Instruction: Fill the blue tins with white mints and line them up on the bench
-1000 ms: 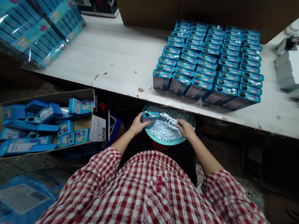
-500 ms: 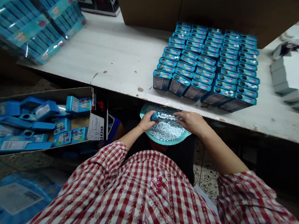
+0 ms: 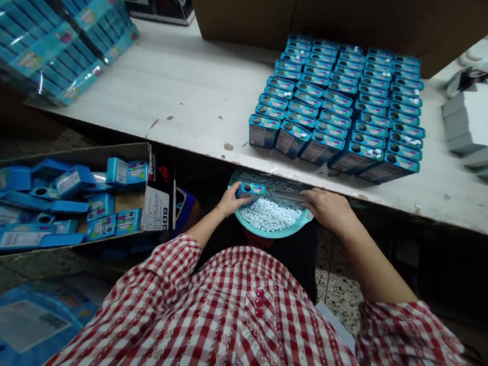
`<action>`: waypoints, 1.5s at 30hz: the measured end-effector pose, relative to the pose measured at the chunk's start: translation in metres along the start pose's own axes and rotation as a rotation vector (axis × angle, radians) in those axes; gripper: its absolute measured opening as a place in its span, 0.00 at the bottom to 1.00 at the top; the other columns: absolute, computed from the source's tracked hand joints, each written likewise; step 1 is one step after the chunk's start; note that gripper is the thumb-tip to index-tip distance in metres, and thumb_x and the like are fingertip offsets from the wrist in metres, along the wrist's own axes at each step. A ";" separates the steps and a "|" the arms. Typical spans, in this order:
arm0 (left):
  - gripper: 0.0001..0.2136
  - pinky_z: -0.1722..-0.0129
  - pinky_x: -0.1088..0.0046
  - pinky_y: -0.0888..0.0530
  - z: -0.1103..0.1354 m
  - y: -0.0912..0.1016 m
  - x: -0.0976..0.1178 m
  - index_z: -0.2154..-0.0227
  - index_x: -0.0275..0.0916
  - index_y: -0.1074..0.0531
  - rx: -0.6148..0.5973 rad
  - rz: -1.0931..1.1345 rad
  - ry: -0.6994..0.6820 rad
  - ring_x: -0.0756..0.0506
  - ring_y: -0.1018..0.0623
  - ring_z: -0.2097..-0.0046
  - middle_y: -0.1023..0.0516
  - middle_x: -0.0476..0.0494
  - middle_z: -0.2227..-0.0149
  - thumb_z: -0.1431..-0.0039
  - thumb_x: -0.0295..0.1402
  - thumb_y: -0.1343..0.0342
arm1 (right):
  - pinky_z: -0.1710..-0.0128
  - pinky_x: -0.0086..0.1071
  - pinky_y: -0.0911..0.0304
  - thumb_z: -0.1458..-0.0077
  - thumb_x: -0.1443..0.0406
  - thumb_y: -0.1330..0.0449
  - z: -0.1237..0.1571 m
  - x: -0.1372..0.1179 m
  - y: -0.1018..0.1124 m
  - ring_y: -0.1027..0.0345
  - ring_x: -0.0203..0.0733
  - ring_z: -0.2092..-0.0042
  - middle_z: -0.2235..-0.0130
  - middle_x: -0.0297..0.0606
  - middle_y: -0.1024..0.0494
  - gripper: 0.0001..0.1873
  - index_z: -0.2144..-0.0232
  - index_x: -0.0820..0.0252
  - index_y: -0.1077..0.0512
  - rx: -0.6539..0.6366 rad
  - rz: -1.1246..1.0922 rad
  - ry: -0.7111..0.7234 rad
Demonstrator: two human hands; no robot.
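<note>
Two hands in use, both over the green bowl (image 3: 265, 233) of white pellets (image 3: 270, 215). Left hand (image 3: 229, 200): fingers closed around one end of a blue box (image 3: 252, 191), which sits above the bowl's left side, round hole facing up. Right hand (image 3: 329, 210): clasping one end of a long narrow scoop (image 3: 286, 196), held roughly level, far end toward the box; contact between them cannot be told. Scoop blurred; no pellets made out on it.

Risks (judgement): a hard knock from the scoop could twist the box, held at one end only, and shed whatever is inside. A tilt away from the hole, or a box clear of the rim, would spill pellets onto lap or floor. On the table (image 3: 192, 87), a bumped edge could topple the standing boxes (image 3: 334, 110) and roll off loose pellets on their tops.
</note>
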State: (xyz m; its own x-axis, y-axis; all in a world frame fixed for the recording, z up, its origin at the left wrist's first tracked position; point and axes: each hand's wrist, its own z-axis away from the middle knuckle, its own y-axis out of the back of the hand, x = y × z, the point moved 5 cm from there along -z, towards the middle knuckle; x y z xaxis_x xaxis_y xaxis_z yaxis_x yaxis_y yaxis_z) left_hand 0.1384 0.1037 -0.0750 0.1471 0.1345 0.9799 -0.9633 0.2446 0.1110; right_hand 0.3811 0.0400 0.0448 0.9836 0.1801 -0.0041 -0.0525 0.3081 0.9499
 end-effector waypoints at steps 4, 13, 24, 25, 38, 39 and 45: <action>0.19 0.53 0.66 0.30 -0.001 0.001 -0.023 0.64 0.39 0.29 -0.030 0.095 0.080 0.45 0.25 0.62 0.24 0.47 0.66 0.64 0.30 0.33 | 0.65 0.31 0.41 0.43 0.64 0.48 -0.008 0.011 -0.082 0.30 0.44 0.58 0.57 0.43 0.25 0.15 0.53 0.56 0.31 -0.122 -0.079 -0.074; 0.24 0.56 0.61 0.28 0.001 -0.028 -0.042 0.62 0.37 0.33 -0.056 0.449 0.245 0.46 0.24 0.62 0.24 0.43 0.62 0.64 0.36 0.33 | 0.58 0.30 0.39 0.39 0.61 0.53 -0.057 -0.038 -0.136 0.32 0.42 0.53 0.51 0.40 0.26 0.19 0.49 0.57 0.34 0.016 -0.429 -0.090; 0.18 0.58 0.69 0.30 0.007 0.026 0.003 0.65 0.35 0.33 0.022 -0.204 -0.081 0.47 0.27 0.64 0.26 0.48 0.67 0.60 0.37 0.37 | 0.53 0.35 0.37 0.46 0.62 0.46 -0.026 0.005 -0.081 0.32 0.43 0.52 0.52 0.39 0.25 0.18 0.53 0.56 0.30 0.198 -0.706 0.059; 0.18 0.58 0.69 0.30 0.007 0.021 0.006 0.65 0.35 0.33 0.013 -0.250 -0.102 0.47 0.27 0.64 0.27 0.48 0.67 0.59 0.37 0.38 | 0.53 0.35 0.38 0.45 0.61 0.46 -0.023 0.005 -0.069 0.32 0.43 0.52 0.52 0.39 0.25 0.18 0.52 0.56 0.30 0.202 -0.684 0.081; 0.19 0.53 0.65 0.31 -0.004 -0.016 0.010 0.58 0.38 0.32 -0.131 -0.568 -0.276 0.43 0.28 0.56 0.28 0.43 0.58 0.56 0.31 0.42 | 0.64 0.34 0.41 0.42 0.59 0.53 -0.027 -0.054 0.032 0.30 0.46 0.59 0.59 0.43 0.24 0.18 0.56 0.56 0.27 -0.070 0.048 0.127; 0.19 0.53 0.65 0.31 -0.004 -0.017 0.009 0.58 0.38 0.32 -0.132 -0.574 -0.278 0.43 0.28 0.56 0.28 0.43 0.58 0.56 0.30 0.42 | 0.65 0.34 0.41 0.42 0.59 0.53 -0.027 -0.056 0.035 0.30 0.46 0.59 0.59 0.44 0.24 0.18 0.58 0.57 0.27 -0.085 0.072 0.120; 0.19 0.53 0.67 0.31 -0.007 -0.017 0.008 0.58 0.38 0.33 -0.107 -0.525 -0.259 0.44 0.28 0.57 0.28 0.44 0.59 0.56 0.31 0.41 | 0.65 0.32 0.42 0.42 0.61 0.54 -0.029 -0.060 0.048 0.30 0.46 0.60 0.59 0.46 0.24 0.18 0.60 0.59 0.26 -0.114 0.120 0.103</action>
State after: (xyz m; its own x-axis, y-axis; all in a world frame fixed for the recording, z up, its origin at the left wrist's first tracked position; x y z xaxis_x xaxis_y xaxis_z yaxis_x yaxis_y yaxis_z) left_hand 0.1571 0.1071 -0.0706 0.5253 -0.2661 0.8082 -0.7464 0.3120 0.5879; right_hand 0.3143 0.0710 0.0817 0.9465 0.3151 0.0694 -0.1933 0.3814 0.9040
